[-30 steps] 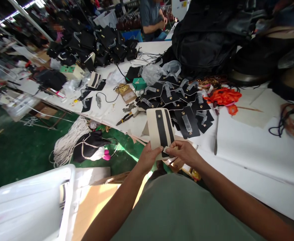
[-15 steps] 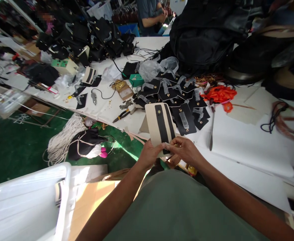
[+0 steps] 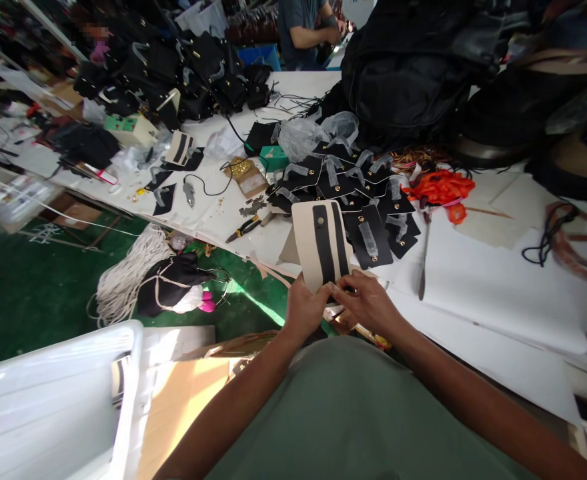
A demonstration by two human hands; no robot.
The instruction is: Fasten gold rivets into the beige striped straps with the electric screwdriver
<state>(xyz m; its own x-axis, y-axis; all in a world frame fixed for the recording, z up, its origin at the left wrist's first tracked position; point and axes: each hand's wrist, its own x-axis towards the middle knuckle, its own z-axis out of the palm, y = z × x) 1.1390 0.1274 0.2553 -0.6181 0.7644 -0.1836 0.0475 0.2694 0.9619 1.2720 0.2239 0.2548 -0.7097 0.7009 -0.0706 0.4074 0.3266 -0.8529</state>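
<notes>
A cream panel with black stripes (image 3: 305, 243) and a small round metal stud near its top is held up before me at the table's front edge. My left hand (image 3: 307, 308) grips its lower left corner, thumb on the face. At the lower right, my right hand (image 3: 366, 298) pinches the bottom edge, its fingertips close to the left thumb. Whatever lies under the fingertips is hidden. Just behind the panel lies a pile of black flaps (image 3: 371, 237) with gold fittings and clear plastic wraps.
Pliers (image 3: 243, 229) and a small box of gold parts (image 3: 248, 179) lie left of the pile. Orange strips (image 3: 441, 189) and a long metal blade (image 3: 422, 267) are to the right. A white bin (image 3: 58, 400) stands at lower left. Another person (image 3: 306, 30) works at the back.
The panel's lower end has tipped slightly, and my hands have drawn closer together at its bottom edge. The person at the back has shifted their hands to the right.
</notes>
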